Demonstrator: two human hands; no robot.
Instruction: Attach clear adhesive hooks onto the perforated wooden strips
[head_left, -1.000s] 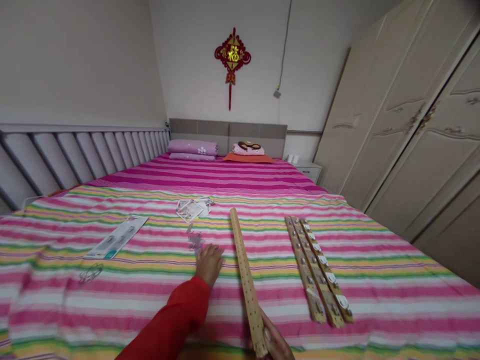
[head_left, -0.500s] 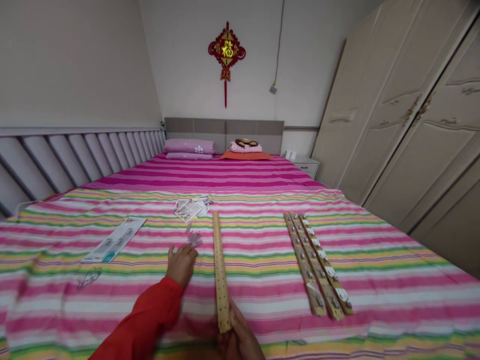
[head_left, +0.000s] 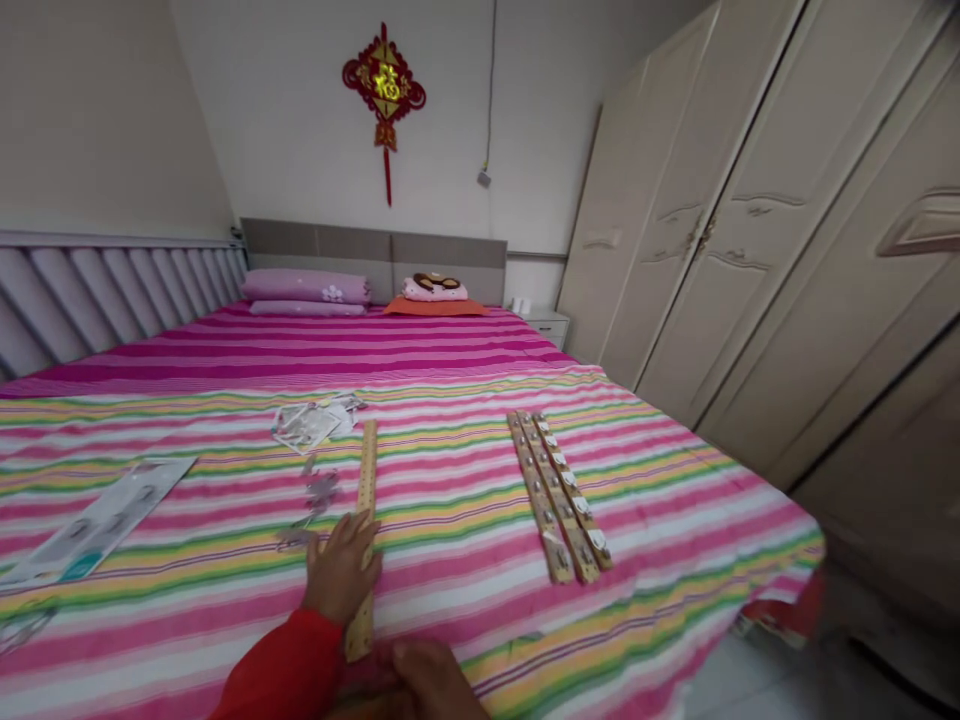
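A long wooden strip (head_left: 367, 480) with small holes lies lengthwise on the striped bedspread (head_left: 465, 470). My left hand (head_left: 341, 575), in a red sleeve, lies flat over the strip's near half with its fingers stretched forward. My right hand (head_left: 433, 682) is at the bottom edge, just right of the strip's near end; it is blurred and its fingers do not show clearly. Small clear hook pieces (head_left: 321, 490) lie just left of the strip.
Three wooden strips with white hooks (head_left: 559, 500) lie side by side to the right. Clear plastic bags (head_left: 309, 425) lie beyond the strip, and a packaging card (head_left: 97, 520) far left. Pillows (head_left: 307, 288) are at the headboard. Wardrobe doors (head_left: 750, 260) stand on the right, past the bed's edge.
The view has swung right. The strip came down flat on the bed. My left hand moved from the hook pieces onto the strip. My right hand dropped to the strip's near end.
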